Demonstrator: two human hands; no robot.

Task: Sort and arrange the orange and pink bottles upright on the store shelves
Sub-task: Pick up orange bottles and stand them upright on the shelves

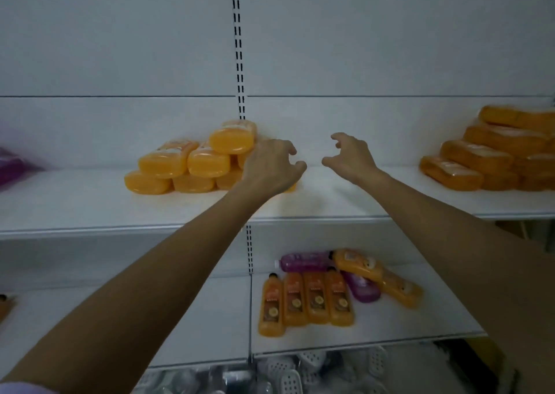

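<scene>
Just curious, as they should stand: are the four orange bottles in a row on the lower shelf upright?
No, lying flat: the four orange bottles rest on the lower shelf, labels up, caps toward the back wall.

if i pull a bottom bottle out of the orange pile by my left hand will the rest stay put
Probably not: the orange pile lies three layers high on rounded sides, so the bottles above would likely shift. The lone top bottle seems apt to roll off. Glossy plastic looks slippery.

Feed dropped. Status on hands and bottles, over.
Left hand, right hand both empty, at upper shelf. Orange stack at left hand, bottles lying flat. Nothing in the way.
</scene>
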